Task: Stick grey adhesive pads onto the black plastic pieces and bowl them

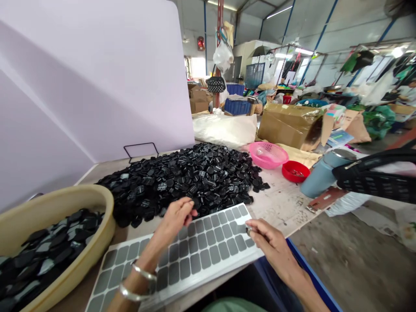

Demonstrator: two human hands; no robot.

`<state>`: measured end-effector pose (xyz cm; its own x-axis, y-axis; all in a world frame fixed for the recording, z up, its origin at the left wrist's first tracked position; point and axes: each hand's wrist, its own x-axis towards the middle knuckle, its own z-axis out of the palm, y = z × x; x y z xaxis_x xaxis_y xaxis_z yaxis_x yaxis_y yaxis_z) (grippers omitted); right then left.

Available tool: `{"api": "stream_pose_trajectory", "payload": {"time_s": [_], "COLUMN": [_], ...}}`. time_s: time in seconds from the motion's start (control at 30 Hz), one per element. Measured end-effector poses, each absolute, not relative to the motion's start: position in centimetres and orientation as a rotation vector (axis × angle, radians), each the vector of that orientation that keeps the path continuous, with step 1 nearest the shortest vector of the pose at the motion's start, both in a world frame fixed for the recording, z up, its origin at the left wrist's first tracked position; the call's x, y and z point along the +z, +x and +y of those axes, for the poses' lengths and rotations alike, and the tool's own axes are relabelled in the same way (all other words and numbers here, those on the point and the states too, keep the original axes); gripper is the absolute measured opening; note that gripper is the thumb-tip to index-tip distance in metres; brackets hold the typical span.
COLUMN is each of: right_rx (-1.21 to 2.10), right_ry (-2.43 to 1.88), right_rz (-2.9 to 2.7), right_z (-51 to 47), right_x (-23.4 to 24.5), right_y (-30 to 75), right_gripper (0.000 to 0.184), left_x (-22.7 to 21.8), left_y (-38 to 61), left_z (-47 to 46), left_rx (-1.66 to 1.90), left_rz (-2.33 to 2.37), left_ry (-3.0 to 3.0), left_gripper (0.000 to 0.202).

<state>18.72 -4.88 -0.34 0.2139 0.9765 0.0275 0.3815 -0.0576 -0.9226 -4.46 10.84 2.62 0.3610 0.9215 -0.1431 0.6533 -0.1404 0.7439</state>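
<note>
At the near edge of the table [286, 203], the sticker sheet [182, 255] lies flat, its grid of grey rounded pads running from lower left to upper right. Our right hand [271, 242] rests at the sheet's right end, the grip pressed together on what looks like one grey pad [242, 229] being lifted from the backing; the pad is partly hidden by the fingertips, so we cannot say how far it has come free. Our left hand [175, 216] sits over the sheet's upper edge, the grip pinching a small black plastic piece [191, 207] just beside the heap of black pieces [185, 180] that covers the table behind the sheet.

Judgement on technique: peel the pad from a corner at a low angle so the backing stays down, and keep the fingertips on the pad's edge only, away from the adhesive. Hold the black piece face-up and steady, close to the sheet, so the pad travels a short way. Align one edge first, then press from the centre outward.

To the left, a tan bowl [81, 203] holds more black pieces, some with grey faces. Further off stand a pink basket [268, 154], a red dish [295, 171] and a grey-blue flask [325, 173] lying on its side.
</note>
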Motion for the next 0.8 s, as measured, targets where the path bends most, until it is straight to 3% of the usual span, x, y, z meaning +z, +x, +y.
{"api": "stream_pose_trajectory", "payload": {"time_s": [0.17,0.57,0.67,0.8], "right_rx": [1.201,1.659,1.57,1.074], "right_ry": [-1.382,-1.228,-1.237,-1.368], "right_rz": [-1.343,-0.996,-1.104,-1.304], "right_z": [-5.6,-6.2,-6.6,-6.8], "right_x": [0.3,0.1,0.2,0.3], "right_y": [15.9,15.6,15.7,15.8], "right_gripper": [0.035,0.05,0.043,0.027], "left_x": [1.2,0.1,-0.2,0.0], "left_y": [-1.7,-1.1,-1.0,-0.5], "left_z": [3.6,1.0,0.9,0.9], "left_rx": [0.424,0.407,0.445,0.508], "left_rz": [0.89,0.759,0.771,0.769], "left_ry": [1.147,0.844,0.89,0.888], "left_gripper": [0.026,0.044,0.038,0.034]}}
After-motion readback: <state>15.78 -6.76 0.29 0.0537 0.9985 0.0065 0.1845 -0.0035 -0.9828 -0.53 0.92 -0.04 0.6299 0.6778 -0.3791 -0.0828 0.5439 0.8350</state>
